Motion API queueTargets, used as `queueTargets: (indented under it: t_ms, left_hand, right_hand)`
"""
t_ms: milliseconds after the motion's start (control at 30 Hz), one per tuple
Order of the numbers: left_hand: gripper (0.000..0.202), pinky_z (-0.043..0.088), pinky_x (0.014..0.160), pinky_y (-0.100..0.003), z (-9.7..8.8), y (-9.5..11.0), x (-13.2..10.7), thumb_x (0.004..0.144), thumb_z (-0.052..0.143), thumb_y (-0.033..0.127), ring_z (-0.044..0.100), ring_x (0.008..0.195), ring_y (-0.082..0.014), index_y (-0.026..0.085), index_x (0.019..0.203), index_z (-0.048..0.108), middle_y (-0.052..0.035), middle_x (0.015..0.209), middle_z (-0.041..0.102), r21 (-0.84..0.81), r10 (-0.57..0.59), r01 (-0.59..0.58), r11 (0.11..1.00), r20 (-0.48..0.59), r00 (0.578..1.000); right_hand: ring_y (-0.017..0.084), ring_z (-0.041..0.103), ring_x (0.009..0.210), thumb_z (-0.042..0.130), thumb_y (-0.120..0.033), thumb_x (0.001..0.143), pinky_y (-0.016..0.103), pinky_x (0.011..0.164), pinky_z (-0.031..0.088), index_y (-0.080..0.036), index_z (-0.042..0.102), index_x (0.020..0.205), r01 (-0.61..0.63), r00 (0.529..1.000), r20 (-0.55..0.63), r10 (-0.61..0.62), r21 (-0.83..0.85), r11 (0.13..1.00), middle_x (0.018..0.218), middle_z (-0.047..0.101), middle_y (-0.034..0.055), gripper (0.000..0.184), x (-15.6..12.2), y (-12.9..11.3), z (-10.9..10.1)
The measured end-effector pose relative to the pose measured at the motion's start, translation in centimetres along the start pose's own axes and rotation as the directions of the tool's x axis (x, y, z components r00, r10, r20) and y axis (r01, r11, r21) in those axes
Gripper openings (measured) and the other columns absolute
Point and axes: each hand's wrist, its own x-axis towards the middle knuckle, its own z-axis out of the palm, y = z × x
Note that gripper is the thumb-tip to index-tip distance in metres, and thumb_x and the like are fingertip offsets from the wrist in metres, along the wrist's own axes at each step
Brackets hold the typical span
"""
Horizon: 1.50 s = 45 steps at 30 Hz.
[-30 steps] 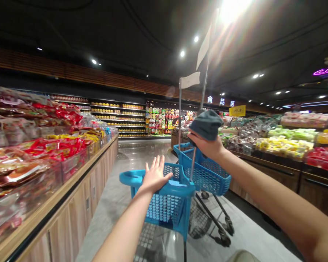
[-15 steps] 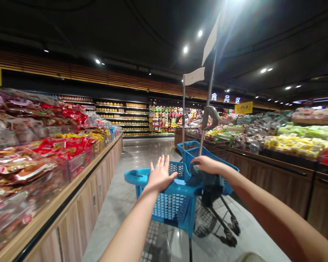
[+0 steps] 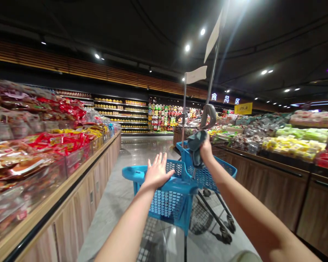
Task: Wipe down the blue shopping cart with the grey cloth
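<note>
**Two hands at a blue cart (image 3: 131,174) in a shop aisle, one of them carrying a grey cloth (image 3: 196,143).**
We see the right hand (image 3: 206,151) clenched round the grey cloth, holding it against the pole (image 3: 213,83) at the cart's right side, above the cart's rim. The left hand (image 3: 156,174) lies flat on the cart's near rim, fingers spread wide, grasping nothing. We judge the cloth light, soft and limp, unlikely to slip or break, and best taken bunched in the fist.
</note>
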Motion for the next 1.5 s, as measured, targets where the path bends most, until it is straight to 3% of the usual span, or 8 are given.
queueTargets:
  t_ms: [200, 533, 633, 767, 933, 1233, 1400, 1500]
  left_hand:
    - [0.086, 0.01, 0.116, -0.059, -0.1, -1.2, 0.1, 0.088, 0.039, 0.063, 0.009, 0.148, -0.0286, 0.019, 0.154, 0.009, -0.0141, 0.161, 0.011, 0.021, -0.04, 0.04, 0.999, -0.027, 0.999]
    - [0.077, 0.01, 0.117, -0.057, -2.6, -8.4, -1.1, 0.092, 0.036, 0.055, 0.009, 0.149, -0.0243, 0.023, 0.155, 0.006, -0.0094, 0.161, 0.013, -0.044, 0.027, -0.03, 0.999, -0.078, 0.997]
    - [0.076, 0.007, 0.116, -0.06, -3.4, -11.2, -1.8, 0.091, 0.036, 0.055, 0.007, 0.149, -0.0257, 0.024, 0.155, 0.01, -0.0089, 0.161, 0.013, 0.041, 0.022, -0.022, 0.999, -0.006, 1.0]
    - [0.073, 0.008, 0.114, -0.062, -4.0, -13.8, -2.5, 0.092, 0.032, 0.054, 0.007, 0.148, -0.0271, 0.023, 0.155, 0.01, -0.0101, 0.161, 0.012, 0.136, -0.085, 0.078, 0.988, 0.042, 0.996]
    - [0.069, 0.011, 0.114, -0.064, -4.9, -14.1, -3.5, 0.093, 0.032, 0.049, 0.012, 0.148, -0.0306, 0.018, 0.154, 0.017, -0.0155, 0.16, 0.016, 0.188, -0.327, 0.34, 0.921, -0.099, 0.94]
    - [0.066, 0.021, 0.116, -0.052, -4.8, -12.1, -6.9, 0.095, 0.02, 0.05, 0.013, 0.148, -0.0221, 0.023, 0.155, 0.009, -0.0081, 0.161, 0.013, -0.074, -0.407, 0.402, 0.913, -0.099, 0.908]
    - [0.066, 0.015, 0.116, -0.059, -4.0, -12.2, -7.0, 0.094, 0.027, 0.048, 0.006, 0.148, -0.0245, 0.025, 0.154, 0.013, -0.0075, 0.162, 0.01, 0.06, -0.392, 0.39, 0.919, 0.036, 0.919]
    - [0.067, 0.009, 0.116, -0.059, -4.5, -11.9, -7.1, 0.094, 0.028, 0.048, 0.001, 0.148, -0.0242, 0.023, 0.155, 0.01, -0.0079, 0.162, 0.004, 0.092, -0.37, 0.364, 0.927, 0.054, 0.928]
  right_hand:
    - [0.025, 0.063, 0.097, 0.049, -0.045, 0.081, 0.04, 0.091, 0.05, -0.019, 0.044, 0.115, -0.304, 0.944, -0.043, 0.327, 0.273, 0.913, 0.105, 0.066, 0.0101, 0.043, -8.5, 0.9, 4.5]
    - [0.025, 0.062, 0.104, 0.058, -0.033, 0.075, 0.042, 0.095, 0.049, -0.021, 0.028, 0.133, -0.334, 0.941, 0.188, 0.283, 0.364, 0.869, 0.112, 0.063, 0.0084, 0.067, -13.3, -5.6, 5.4]
    - [0.024, 0.061, 0.102, 0.056, -0.026, 0.075, 0.042, 0.095, 0.048, -0.021, 0.029, 0.136, -0.25, 0.968, 0.129, 0.215, 0.431, 0.867, 0.112, 0.062, 0.008, 0.067, -11.8, -9.6, 5.6]
    - [0.024, 0.059, 0.101, 0.056, -0.022, 0.072, 0.044, 0.096, 0.047, -0.02, 0.036, 0.132, -0.032, 0.985, -0.129, 0.113, 0.512, 0.859, 0.113, 0.061, 0.0086, 0.063, -4.4, -14.7, 4.4]
    - [0.025, 0.058, 0.104, 0.058, -0.022, 0.073, 0.045, 0.097, 0.046, -0.019, 0.033, 0.134, 0.035, 0.983, -0.174, 0.061, 0.499, 0.866, 0.115, 0.059, 0.0105, 0.066, 0.9, -17.7, 5.7]
    - [0.026, 0.056, 0.116, 0.05, -0.008, 0.067, 0.045, 0.102, 0.044, -0.022, 0.037, 0.136, -0.147, 0.95, 0.312, -0.003, 0.455, 0.879, 0.125, 0.056, 0.0108, 0.071, -13.6, -13.7, 14.2]
    - [0.022, 0.051, 0.123, 0.043, 0.001, 0.062, 0.038, 0.105, 0.041, -0.023, 0.047, 0.133, -0.054, 0.874, 0.468, -0.127, 0.354, 0.934, 0.128, 0.054, 0.0088, 0.075, -14.1, -10.7, 13.2]
    - [0.021, 0.051, 0.122, 0.043, 0.003, 0.062, 0.034, 0.105, 0.04, -0.023, 0.052, 0.13, -0.002, 0.794, 0.591, -0.14, 0.233, 0.972, 0.127, 0.054, 0.0072, 0.074, -14.5, -5.7, 10.4]
